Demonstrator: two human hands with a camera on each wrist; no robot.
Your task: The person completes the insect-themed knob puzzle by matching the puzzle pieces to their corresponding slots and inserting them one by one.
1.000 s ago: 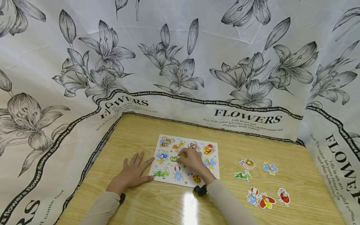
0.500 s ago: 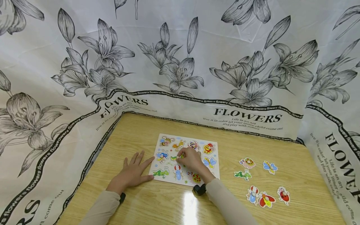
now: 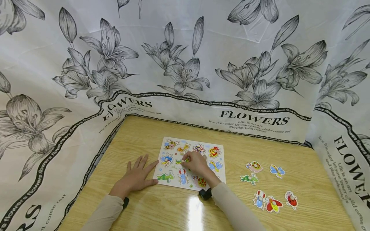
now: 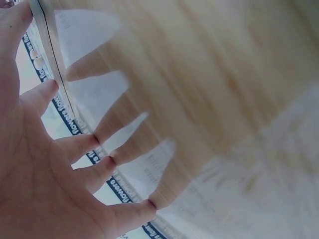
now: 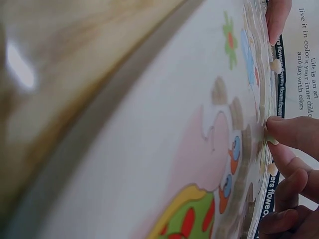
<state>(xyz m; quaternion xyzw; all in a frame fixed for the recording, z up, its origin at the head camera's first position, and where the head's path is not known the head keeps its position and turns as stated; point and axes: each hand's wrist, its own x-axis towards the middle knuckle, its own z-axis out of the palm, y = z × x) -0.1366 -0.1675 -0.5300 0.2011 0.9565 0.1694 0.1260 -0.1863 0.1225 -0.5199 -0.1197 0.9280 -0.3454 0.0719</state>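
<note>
A white puzzle board [image 3: 176, 186] with coloured insect pictures lies on the table. Near its middle my right hand [image 3: 197, 164] pinches a small green caterpillar piece [image 3: 178, 162] between thumb and index finger, down at the board; the fingers cover part of it. In the right wrist view the thumb and fingertips of the right hand [image 5: 296, 169] meet low over the board, beside pegs. My left hand [image 3: 135, 175] rests with fingers spread on the table, thumb and index fingertips touching the board's left edge. The left wrist view shows that hand's palm [image 4: 50, 179] and its reflection.
Loose pegged pieces lie right of the board: a snail [image 3: 254, 166], a blue-winged bee [image 3: 277, 171], a grasshopper [image 3: 249, 179], a beetle [image 3: 259, 199], a red-winged insect [image 3: 273, 204] and a ladybug [image 3: 291, 200]. A flower-printed curtain [image 3: 185, 110] borders the wooden table [image 3: 162, 211].
Both hands stay almost in place. The right fingers have shifted only very slightly over the caterpillar piece.
</note>
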